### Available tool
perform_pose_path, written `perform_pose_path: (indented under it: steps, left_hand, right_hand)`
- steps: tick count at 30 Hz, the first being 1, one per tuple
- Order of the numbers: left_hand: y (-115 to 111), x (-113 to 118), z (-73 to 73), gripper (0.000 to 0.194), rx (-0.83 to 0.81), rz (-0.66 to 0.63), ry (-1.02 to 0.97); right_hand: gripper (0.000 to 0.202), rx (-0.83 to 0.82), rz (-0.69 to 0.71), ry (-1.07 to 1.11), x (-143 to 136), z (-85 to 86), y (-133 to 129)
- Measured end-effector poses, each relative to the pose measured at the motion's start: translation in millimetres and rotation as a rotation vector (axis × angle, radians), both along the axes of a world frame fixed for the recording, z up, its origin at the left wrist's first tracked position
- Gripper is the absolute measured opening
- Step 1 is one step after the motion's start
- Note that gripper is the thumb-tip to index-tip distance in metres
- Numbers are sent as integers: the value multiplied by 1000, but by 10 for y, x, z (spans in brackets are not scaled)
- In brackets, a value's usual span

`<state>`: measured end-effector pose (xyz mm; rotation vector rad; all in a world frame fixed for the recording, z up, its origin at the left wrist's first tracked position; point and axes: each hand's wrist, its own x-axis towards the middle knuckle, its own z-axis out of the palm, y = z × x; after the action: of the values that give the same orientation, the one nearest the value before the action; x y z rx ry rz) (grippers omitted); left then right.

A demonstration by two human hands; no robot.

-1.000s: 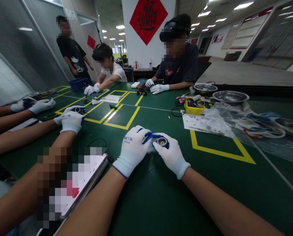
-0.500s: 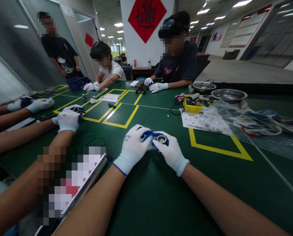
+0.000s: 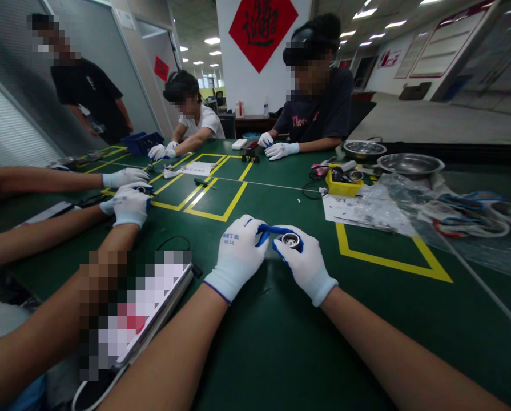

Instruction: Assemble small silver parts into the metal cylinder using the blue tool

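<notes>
My right hand [image 3: 304, 260], in a white glove with blue palm and fingers, is closed around a small round metal part [image 3: 290, 241]. This part has a silvery rim, and its open top with holes or pins inside faces up. Beside it my left hand [image 3: 240, 248], gloved alike, has its fingers bent together, the tips close to or touching the right fingertips. Whatever the left fingers may hold is hidden. Both hands are just above the green table [image 3: 276, 342].
A screen device [image 3: 152, 319] lies left of my left forearm, near a co-worker's gloved hand [image 3: 129, 205]. Ahead lies a screwdriver [image 3: 201, 182]. To the right are a yellow bin [image 3: 344, 187], metal bowls [image 3: 410, 164], plastic bags and cables [image 3: 469, 214]. Other people work across the table.
The view has shifted slightly, moving the scene to the right. My left thumb and right hand show a little more gap. At left, a co-worker's arm has reached farther across the table.
</notes>
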<state>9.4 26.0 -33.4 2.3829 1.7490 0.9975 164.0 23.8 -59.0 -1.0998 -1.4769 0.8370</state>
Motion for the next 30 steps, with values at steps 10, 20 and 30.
perform_pose_path:
  steps: [10, 20, 30]
  left_hand:
    - [12, -3, -23, 7, -5, 2, -50]
    - [19, 1, -8, 8, -20, -52, -196]
    - [12, 6, -11, 3, -3, -57, -224]
  right_hand:
    - [29, -42, 38, 7, -8, 19, -17]
    - [27, -84, 75, 120, 27, 16, 21]
    - [25, -57, 66, 192, 21, -19, 43]
